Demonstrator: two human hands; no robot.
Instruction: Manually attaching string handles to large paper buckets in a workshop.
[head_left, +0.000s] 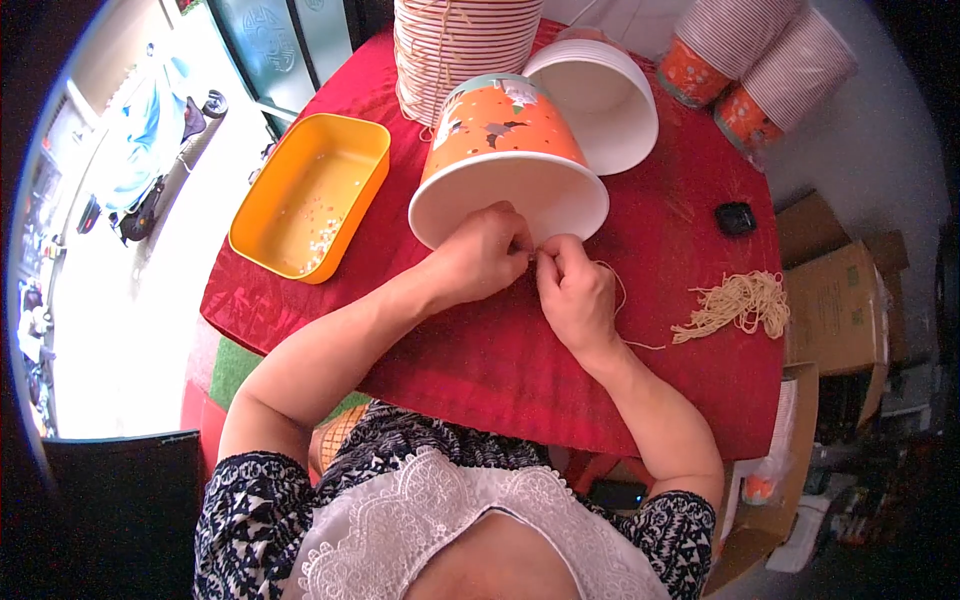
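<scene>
An orange paper bucket (pixel 505 125) with a printed pattern lies tilted on its side, its white open mouth toward me. My left hand (pixel 482 255) is closed in a pinch at the lower rim. Close beside it, my right hand (pixel 578 300) is also closed, fingertips almost touching the left ones. Between them they grip a thin beige string (pixel 622 290), whose loose end trails past my right wrist onto the cloth. The small piece between the fingertips is mostly hidden.
A red cloth covers the table (pixel 450 370). Around the bucket are a yellow plastic tub (pixel 375 190) holding small bits, a tall stack of buckets (pixel 465 50), white nested buckets (pixel 600 100), a string bundle (pixel 740 305) and a small black box (pixel 735 218). Wrapped bucket stacks (pixel 785 85) stand far right.
</scene>
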